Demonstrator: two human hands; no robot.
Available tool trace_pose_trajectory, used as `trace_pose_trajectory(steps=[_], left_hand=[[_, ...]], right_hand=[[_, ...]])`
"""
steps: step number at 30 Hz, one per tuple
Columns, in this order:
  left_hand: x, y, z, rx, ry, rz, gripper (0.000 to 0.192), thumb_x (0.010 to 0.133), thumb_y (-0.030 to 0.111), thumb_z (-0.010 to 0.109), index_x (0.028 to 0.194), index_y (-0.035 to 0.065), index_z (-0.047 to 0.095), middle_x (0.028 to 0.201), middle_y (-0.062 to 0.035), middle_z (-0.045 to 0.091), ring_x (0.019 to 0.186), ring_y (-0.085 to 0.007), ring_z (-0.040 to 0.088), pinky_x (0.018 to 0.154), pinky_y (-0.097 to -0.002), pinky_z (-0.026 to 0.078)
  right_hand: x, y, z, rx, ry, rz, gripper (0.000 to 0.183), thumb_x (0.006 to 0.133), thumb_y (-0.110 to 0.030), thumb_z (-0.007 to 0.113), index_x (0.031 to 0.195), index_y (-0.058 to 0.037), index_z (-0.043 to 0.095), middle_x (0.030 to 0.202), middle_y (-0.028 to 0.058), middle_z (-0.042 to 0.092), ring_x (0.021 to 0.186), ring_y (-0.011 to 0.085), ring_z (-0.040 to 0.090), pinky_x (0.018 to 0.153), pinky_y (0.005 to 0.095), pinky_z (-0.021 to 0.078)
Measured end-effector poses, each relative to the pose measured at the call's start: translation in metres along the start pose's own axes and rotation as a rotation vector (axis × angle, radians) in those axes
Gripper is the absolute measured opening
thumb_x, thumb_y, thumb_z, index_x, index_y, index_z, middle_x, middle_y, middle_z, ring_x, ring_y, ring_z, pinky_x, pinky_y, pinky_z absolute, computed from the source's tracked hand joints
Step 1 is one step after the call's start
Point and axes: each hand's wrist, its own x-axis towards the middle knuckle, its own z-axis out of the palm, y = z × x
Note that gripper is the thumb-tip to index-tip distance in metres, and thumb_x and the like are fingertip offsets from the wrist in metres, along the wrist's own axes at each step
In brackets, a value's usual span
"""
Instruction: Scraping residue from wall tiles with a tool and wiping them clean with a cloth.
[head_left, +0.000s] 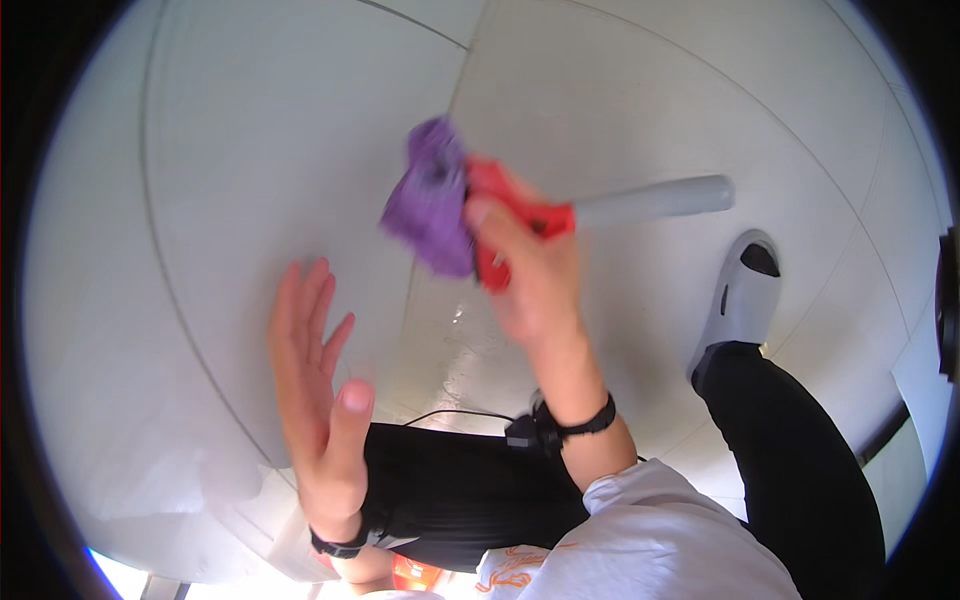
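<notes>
Near the middle of the head view, my right hand (529, 262) grips a red plastic tool part (499, 184) with a grey tube-like handle (660, 199) pointing right. A purple cloth (435, 202) is at the red part's left end; motion blur hides how the two are joined. My left hand (322, 375) is held up at lower left, palm turned toward the right hand, fingers apart and holding nothing. Both wrists wear dark bands.
Below lies a floor of large pale tiles (262, 150). My foot in a grey clog (739, 292) is at the right. A thin black cable (457, 412) runs by my knee, and an orange-red object (415, 574) shows at the bottom edge.
</notes>
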Motion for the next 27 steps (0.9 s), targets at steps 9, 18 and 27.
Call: trace_pose_trajectory(steps=[9,18,27], left_hand=[[-0.007,-0.009,-0.013,-0.146,-0.115,-0.39,0.075,0.092,0.02,0.067,0.152,-0.0026,0.028,0.145,-0.0132,0.045,0.134,-0.0231,0.045,0.115,-0.0382,0.03],[-0.012,-0.017,-0.034,-0.248,0.11,-0.285,0.055,0.078,0.006,0.059,0.131,-0.0072,0.05,0.123,-0.0117,0.058,0.112,-0.0201,0.055,0.103,-0.0306,0.038],[-0.023,0.017,-0.007,-0.186,-0.336,-0.346,0.029,0.071,0.011,0.062,0.092,-0.0084,0.065,0.097,-0.0161,0.066,0.081,-0.0183,0.063,0.075,-0.0257,0.046]], right_hand=[[-0.053,0.023,0.018,-0.124,-0.437,-0.078,0.028,0.093,-0.012,0.069,0.117,0.0031,0.068,0.135,0.0127,0.056,0.107,0.0165,0.06,0.083,0.027,0.049],[-0.05,-0.013,-0.026,-0.735,-0.279,-0.309,0.039,0.097,-0.024,0.058,0.122,0.0044,0.067,0.1,0.0098,0.057,0.082,0.0154,0.051,0.07,0.0294,0.0417],[-0.032,0.032,-0.029,-0.906,-0.063,-0.419,0.037,0.085,-0.002,0.072,0.122,-0.0048,0.068,0.09,0.0084,0.061,0.073,0.0166,0.058,0.062,0.0265,0.0463]])
